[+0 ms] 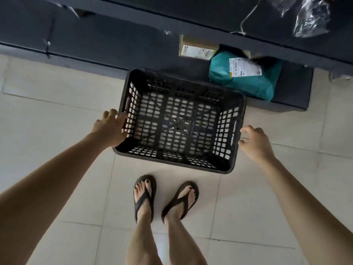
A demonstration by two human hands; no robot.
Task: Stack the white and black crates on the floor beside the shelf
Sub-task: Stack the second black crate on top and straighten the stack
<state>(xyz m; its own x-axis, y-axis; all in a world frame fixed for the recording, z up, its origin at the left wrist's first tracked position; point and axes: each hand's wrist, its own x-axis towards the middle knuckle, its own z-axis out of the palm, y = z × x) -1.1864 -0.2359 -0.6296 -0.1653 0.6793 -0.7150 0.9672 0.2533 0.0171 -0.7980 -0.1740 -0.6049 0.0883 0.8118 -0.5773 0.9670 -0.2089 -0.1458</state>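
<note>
Black lattice-walled crate (181, 121), pale tiled floor (57, 121), dark grey shelf (114, 44), teal parcel (246, 77)

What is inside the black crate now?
The black crate holds nothing; the pale floor shows through its lattice bottom. Its near wall hides the floor strip just below. The left hand and right hand flank it.

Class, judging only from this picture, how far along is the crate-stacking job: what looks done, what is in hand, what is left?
Done: nothing stacked; only the black crate shows, empty, by the dark shelf. In hand: the left hand touches its left wall and the right hand hovers open at its right handle; whether the crate rests on the floor is unclear. Left: no white crate is visible, so stacking remains.
</note>
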